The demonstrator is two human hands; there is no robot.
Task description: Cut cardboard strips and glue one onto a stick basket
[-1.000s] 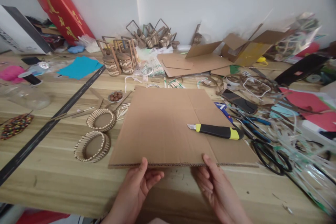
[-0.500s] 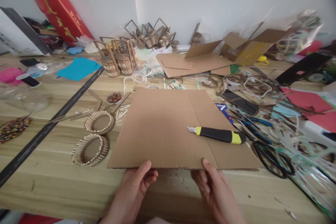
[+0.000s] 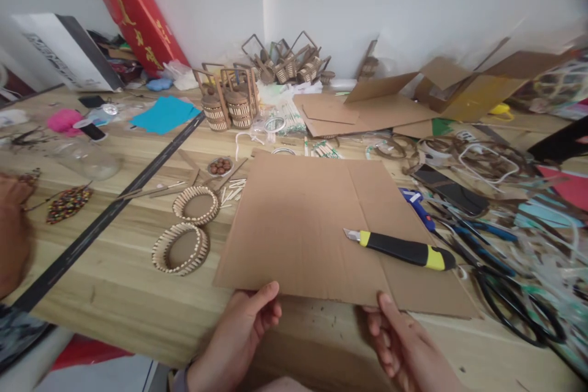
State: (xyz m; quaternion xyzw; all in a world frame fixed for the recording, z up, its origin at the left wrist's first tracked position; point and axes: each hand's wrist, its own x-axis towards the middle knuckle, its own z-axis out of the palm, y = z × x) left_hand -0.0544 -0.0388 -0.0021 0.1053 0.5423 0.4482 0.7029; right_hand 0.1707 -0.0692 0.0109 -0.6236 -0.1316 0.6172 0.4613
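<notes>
A flat sheet of brown corrugated cardboard lies in front of me, its near edge over the wooden table. My left hand pinches that edge left of the middle, thumb on top and fingers below. Further right, my right hand has its thumb on the same edge, with the fingers curled underneath. On the sheet rests a black and yellow utility knife, its short blade pointing left. Two round stick-walled baskets, a nearer one and a farther one, sit left of the cardboard.
Scissors, a blue glue gun and a phone lie to the right among scraps. Small lidded baskets stand behind, near an opened carton. At the far left is another person's arm, beside a string of beads.
The view has swung left, so the things appear further right, and another person's arm shows at the left. Both hands stay at the cardboard's near edge; the knife still lies on the sheet.
</notes>
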